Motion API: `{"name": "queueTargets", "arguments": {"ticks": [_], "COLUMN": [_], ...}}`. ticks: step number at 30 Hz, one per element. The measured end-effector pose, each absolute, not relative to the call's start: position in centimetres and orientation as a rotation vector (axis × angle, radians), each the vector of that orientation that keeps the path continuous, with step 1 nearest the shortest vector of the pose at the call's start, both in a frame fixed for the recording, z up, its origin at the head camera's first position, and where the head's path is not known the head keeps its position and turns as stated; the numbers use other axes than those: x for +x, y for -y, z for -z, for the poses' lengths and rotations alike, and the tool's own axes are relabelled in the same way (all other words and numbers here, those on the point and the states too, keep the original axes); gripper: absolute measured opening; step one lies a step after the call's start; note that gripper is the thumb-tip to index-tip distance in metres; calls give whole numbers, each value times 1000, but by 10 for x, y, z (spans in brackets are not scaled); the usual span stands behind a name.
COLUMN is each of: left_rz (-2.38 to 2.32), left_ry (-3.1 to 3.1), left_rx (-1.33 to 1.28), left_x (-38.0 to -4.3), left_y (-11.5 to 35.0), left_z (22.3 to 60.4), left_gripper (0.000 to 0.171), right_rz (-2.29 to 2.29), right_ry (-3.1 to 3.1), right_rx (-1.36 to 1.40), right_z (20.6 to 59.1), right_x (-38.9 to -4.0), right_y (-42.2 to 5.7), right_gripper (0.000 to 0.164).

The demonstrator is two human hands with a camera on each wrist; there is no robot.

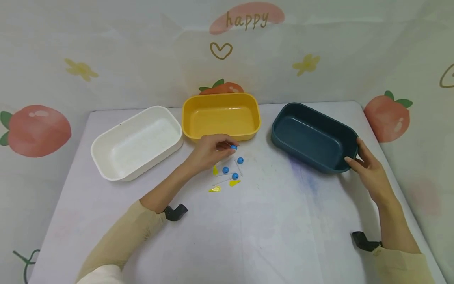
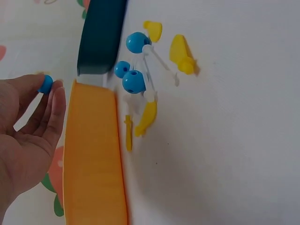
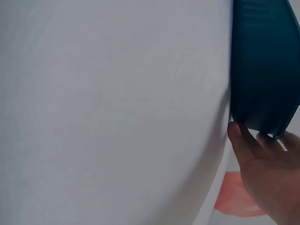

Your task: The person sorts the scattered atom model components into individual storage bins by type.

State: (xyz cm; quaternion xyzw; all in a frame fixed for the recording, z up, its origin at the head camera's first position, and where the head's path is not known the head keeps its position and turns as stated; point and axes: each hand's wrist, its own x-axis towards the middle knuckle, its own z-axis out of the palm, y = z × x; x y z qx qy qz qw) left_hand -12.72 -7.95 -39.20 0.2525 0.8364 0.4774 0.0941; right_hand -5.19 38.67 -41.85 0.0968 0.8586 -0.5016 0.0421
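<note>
Between thumb and fingertips, my left hand (image 1: 209, 152) pinches a small blue bead (image 1: 233, 147) just in front of the yellow bin (image 1: 221, 136). On the table below lie more blue beads (image 2: 134, 82) with holes through them, several yellow teardrop-shaped pieces (image 2: 183, 54) and thin white sticks (image 2: 161, 63) with rounded ends. My right hand (image 1: 372, 177) holds the near right corner of the dark blue bin (image 1: 308, 152), thumb at the front and fingers at its end. In the right wrist view, part of those fingers is hidden behind the bin.
To the left stands a white bin (image 1: 138, 169), angled toward the middle, its inside bare. The three bins line the back of the white-covered table (image 1: 227, 244). Behind them hangs a printed cloth (image 1: 142, 51) with fruit and flowers. Each wrist carries a black camera mount (image 1: 176, 212).
</note>
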Motion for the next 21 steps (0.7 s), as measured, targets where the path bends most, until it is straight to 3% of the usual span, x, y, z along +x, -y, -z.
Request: {"name": "queueTargets", "arguments": {"ticks": [21], "left_rz": [-1424], "left_ry": [-2417], "left_rx": [787], "left_x": [-149], "left_y": [40], "left_z": [382], "left_gripper": [23], "right_rz": [1731], "right_ry": [-2482], "right_rx": [210], "right_z": [424], "right_x": [-50], "right_y": [-391], "right_gripper": [76]}}
